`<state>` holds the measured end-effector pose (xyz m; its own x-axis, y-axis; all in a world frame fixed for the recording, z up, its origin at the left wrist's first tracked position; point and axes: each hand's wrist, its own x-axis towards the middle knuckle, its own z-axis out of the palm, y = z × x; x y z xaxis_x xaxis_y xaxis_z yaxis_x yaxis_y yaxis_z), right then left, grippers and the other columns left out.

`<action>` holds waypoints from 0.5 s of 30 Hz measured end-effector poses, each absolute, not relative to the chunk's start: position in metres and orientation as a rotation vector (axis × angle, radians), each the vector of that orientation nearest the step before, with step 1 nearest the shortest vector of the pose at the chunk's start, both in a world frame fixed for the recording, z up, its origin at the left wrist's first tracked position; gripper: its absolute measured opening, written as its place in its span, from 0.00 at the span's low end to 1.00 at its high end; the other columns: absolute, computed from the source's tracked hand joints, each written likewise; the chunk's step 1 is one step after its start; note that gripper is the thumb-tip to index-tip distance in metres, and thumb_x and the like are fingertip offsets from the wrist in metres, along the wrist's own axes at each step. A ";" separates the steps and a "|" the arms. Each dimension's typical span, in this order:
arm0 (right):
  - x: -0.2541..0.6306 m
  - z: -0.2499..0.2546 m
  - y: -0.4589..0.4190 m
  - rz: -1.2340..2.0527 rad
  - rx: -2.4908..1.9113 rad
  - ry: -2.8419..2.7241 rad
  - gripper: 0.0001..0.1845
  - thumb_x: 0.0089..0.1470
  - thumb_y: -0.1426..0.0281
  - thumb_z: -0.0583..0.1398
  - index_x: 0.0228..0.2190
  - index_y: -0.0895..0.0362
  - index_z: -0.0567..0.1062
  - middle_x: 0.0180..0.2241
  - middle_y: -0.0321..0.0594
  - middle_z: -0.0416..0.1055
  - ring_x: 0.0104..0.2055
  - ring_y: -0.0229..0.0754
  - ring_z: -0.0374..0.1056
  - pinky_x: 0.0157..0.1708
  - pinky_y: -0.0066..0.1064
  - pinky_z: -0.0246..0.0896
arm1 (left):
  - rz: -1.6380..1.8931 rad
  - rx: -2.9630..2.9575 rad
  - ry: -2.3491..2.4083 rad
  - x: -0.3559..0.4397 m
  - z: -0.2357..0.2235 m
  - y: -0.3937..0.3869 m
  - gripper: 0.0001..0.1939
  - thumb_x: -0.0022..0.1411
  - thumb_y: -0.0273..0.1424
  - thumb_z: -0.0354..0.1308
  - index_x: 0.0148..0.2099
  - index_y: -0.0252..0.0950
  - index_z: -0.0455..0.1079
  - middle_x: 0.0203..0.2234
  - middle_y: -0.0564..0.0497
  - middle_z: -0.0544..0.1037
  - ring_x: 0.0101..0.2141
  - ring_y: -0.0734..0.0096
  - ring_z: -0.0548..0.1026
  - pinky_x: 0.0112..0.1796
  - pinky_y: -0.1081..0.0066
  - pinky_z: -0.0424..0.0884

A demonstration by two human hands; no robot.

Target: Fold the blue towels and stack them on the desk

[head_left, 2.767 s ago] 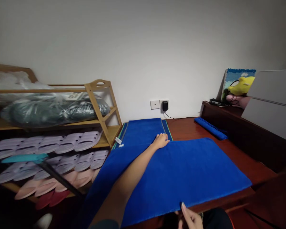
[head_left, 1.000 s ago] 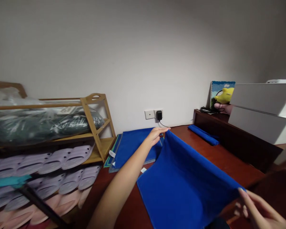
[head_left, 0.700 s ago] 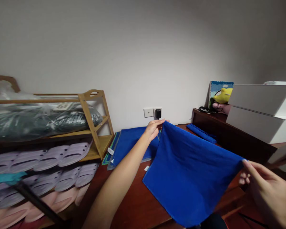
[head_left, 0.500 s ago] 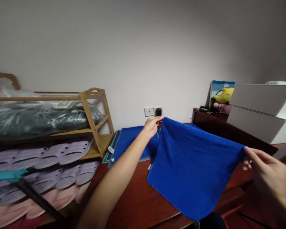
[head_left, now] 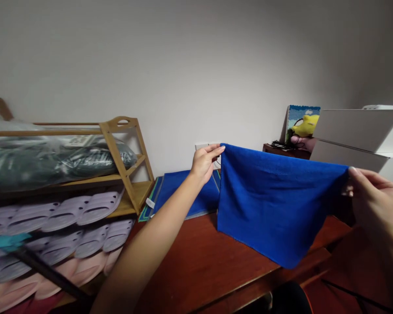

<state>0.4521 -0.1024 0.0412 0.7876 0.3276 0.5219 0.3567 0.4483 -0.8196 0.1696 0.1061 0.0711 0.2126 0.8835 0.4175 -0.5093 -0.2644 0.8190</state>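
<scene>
A plain blue cloth point(head_left: 275, 200) hangs stretched between my two hands above a reddish-brown wooden table point(head_left: 186, 257). My left hand point(head_left: 205, 162) pinches its upper left corner between thumb and fingers. At the upper right corner, my right hand point(head_left: 376, 196) is closed on the edge, thumb on top. The cloth's lower edge droops toward the table's front. Behind my left forearm lies a stack of blue cloths point(head_left: 173, 187), some with green or grey borders and a white tag; the hanging cloth hides its right part.
To the left stands a wooden rack point(head_left: 127, 174) with plastic-wrapped bundles point(head_left: 52, 161) above lilac slippers point(head_left: 94, 207) and pink ones. White boxes point(head_left: 356, 131) are stacked at right, beside a yellow plush toy point(head_left: 308, 126) and a picture. A dark pole with turquoise wrapping point(head_left: 6, 242) crosses lower left.
Both hands have risen with the cloth, the right one most, and moved slightly farther apart. The cloth's top edge is now more level, and its lower edge hangs higher.
</scene>
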 end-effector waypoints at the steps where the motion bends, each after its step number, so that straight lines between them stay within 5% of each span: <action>1: 0.454 0.043 -0.101 -0.021 -1.116 -0.721 0.18 0.42 0.64 0.68 0.33 0.64 0.77 0.19 0.34 0.66 0.19 0.30 0.60 0.21 0.25 0.55 | 1.448 1.223 0.427 0.170 0.073 0.104 0.12 0.38 0.30 0.71 0.28 0.34 0.75 0.22 0.54 0.76 0.25 0.79 0.70 0.28 0.75 0.62; 15: 0.446 0.064 -0.104 -0.431 -1.091 -0.897 0.14 0.49 0.65 0.64 0.34 0.64 0.77 0.29 0.40 0.69 0.29 0.31 0.63 0.32 0.26 0.56 | 1.625 1.443 0.459 0.162 0.090 0.088 0.09 0.46 0.33 0.68 0.26 0.34 0.72 0.20 0.54 0.73 0.22 0.78 0.68 0.23 0.76 0.64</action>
